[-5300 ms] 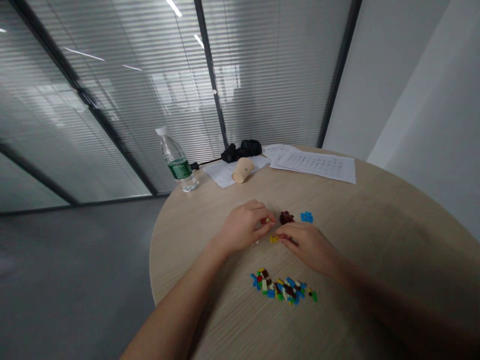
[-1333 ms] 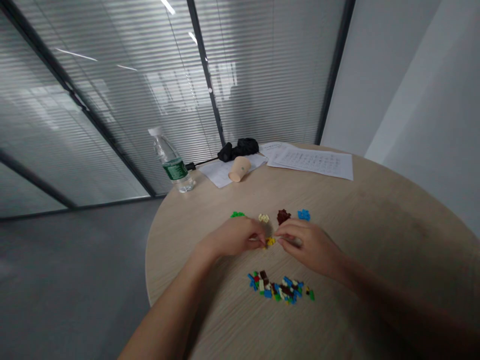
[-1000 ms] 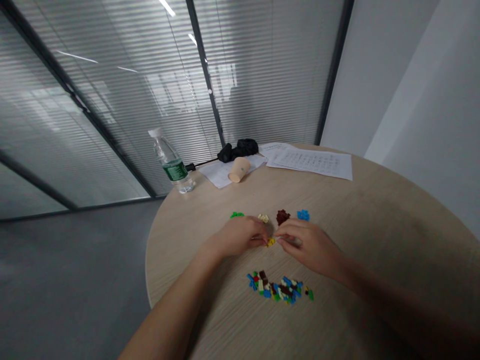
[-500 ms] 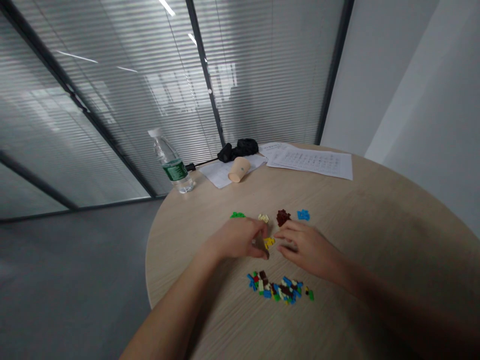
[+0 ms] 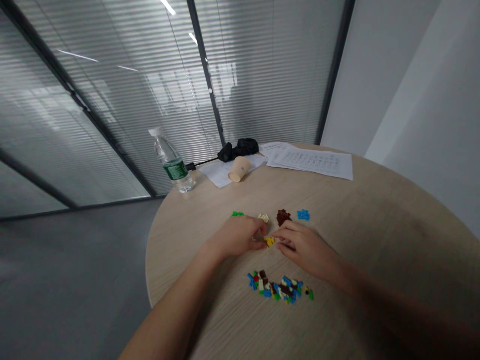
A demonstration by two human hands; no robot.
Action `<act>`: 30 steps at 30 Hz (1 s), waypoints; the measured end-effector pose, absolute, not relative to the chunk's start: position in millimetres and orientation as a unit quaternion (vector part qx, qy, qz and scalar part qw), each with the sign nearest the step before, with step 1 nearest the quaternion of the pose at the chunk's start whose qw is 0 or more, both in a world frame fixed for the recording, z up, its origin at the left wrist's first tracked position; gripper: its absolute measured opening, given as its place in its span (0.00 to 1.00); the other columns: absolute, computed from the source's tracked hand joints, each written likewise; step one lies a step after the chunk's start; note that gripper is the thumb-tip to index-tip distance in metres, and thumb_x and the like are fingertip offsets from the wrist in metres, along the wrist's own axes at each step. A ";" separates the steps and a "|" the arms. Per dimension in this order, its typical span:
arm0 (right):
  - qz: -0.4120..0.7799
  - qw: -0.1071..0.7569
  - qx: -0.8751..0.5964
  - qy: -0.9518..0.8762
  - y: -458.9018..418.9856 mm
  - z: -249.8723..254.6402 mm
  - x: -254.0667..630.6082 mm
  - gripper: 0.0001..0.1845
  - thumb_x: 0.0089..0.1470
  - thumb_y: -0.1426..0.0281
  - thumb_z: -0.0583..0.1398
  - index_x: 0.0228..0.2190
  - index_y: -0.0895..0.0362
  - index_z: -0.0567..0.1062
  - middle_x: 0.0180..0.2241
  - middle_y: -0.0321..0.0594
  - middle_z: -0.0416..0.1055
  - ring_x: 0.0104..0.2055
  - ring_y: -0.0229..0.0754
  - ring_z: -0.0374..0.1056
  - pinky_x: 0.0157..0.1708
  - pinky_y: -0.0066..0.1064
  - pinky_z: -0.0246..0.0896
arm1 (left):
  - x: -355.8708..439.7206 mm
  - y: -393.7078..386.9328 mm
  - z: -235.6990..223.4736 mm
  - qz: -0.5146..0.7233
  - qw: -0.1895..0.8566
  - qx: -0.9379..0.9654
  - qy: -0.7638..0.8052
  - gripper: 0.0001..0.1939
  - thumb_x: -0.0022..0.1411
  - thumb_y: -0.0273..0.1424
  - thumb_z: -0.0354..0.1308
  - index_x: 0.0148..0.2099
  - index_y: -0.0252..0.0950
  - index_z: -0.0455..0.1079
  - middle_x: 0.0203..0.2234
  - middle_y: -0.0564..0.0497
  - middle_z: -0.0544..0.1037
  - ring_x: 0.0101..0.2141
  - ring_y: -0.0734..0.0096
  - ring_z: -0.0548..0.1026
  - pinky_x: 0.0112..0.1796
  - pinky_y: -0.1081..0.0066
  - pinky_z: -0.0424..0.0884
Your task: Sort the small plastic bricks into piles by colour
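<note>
A small pile of yellow building bricks (image 5: 270,242) lies on the table between my two hands. My left hand (image 5: 242,235) is at its left side, thumb and fingers apart, with the tips close to or touching the yellow bricks. From the right, my right hand (image 5: 303,245) reaches to the same pile, its thumb and fingers also apart. I see nothing held in either. Just beyond the hands sit piles of green bricks (image 5: 237,214), cream bricks (image 5: 264,218), dark brown bricks (image 5: 283,217) and blue bricks (image 5: 303,215). My left hand partly covers the green pile.
Nearer to me is a mixed heap of coloured bricks (image 5: 281,290) on the round wooden table (image 5: 356,235). Toward the far edge are a water bottle (image 5: 175,167), a paper cup on its side (image 5: 239,170), a black bundle (image 5: 245,147) and printed sheets (image 5: 311,162).
My left hand has left the cream pile, uncovering it and the green one, and come down to the yellow bricks. In the last half second its thumb has closed in; my right fingers shifted slightly left.
</note>
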State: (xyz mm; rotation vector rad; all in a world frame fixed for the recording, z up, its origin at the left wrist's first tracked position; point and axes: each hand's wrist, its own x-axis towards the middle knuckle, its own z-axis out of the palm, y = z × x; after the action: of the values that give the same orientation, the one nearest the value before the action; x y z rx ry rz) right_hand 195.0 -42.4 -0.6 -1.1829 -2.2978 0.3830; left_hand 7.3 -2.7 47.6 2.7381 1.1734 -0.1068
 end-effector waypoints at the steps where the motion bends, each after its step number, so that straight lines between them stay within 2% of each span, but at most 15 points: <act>1: 0.141 0.261 -0.440 -0.848 -42.4 -0.6 194.8 0.08 0.52 0.78 0.57 0.33 0.58 0.75 0.32 0.40 0.69 0.36 0.39 0.66 0.37 0.30 0.60 | 7.5 -3.8 48.8 -0.036 0.080 0.916 0.392 0.14 0.54 0.40 0.58 0.40 0.39 0.68 0.29 0.53 0.75 0.31 0.67 0.72 0.28 0.73 0.60; 4: 0.139 0.262 -0.446 -0.844 -42.4 -0.7 194.3 0.09 0.51 0.78 0.57 0.33 0.57 0.75 0.32 0.40 0.69 0.36 0.39 0.66 0.37 0.30 0.61 | 8.1 -6.5 51.4 -0.041 0.076 0.915 0.394 0.15 0.53 0.41 0.58 0.40 0.39 0.68 0.29 0.52 0.75 0.32 0.66 0.73 0.29 0.73 0.61; 9: 0.141 0.262 -0.449 -0.843 -42.7 -0.5 194.7 0.09 0.52 0.77 0.56 0.33 0.57 0.75 0.32 0.40 0.69 0.35 0.39 0.66 0.36 0.30 0.61 | 10.1 -7.7 50.6 -0.050 0.072 0.910 0.406 0.08 0.54 0.34 0.57 0.37 0.39 0.69 0.28 0.53 0.76 0.31 0.67 0.73 0.29 0.73 0.62; 18: 0.129 0.261 -0.450 -0.844 -43.5 -4.0 189.1 0.11 0.50 0.73 0.59 0.38 0.57 0.75 0.35 0.41 0.69 0.37 0.41 0.66 0.38 0.33 0.62 | 10.4 -6.6 47.5 -0.038 0.062 0.901 0.427 0.09 0.55 0.36 0.56 0.38 0.39 0.70 0.28 0.51 0.76 0.30 0.66 0.73 0.30 0.72 0.64; 30: 0.104 0.255 -0.456 -0.846 -40.9 -5.8 183.6 0.08 0.51 0.72 0.58 0.35 0.56 0.75 0.34 0.41 0.69 0.37 0.41 0.67 0.38 0.33 0.62 | 11.4 -4.5 42.1 -0.025 0.059 0.904 0.423 0.09 0.56 0.35 0.54 0.38 0.38 0.70 0.28 0.51 0.76 0.29 0.67 0.73 0.30 0.72 0.64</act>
State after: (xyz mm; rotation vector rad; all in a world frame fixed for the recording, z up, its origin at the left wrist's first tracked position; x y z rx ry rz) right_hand 183.6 -40.9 -5.8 -1.2385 -2.2988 0.2823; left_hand 11.4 -4.5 42.1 2.7362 1.2821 -0.0751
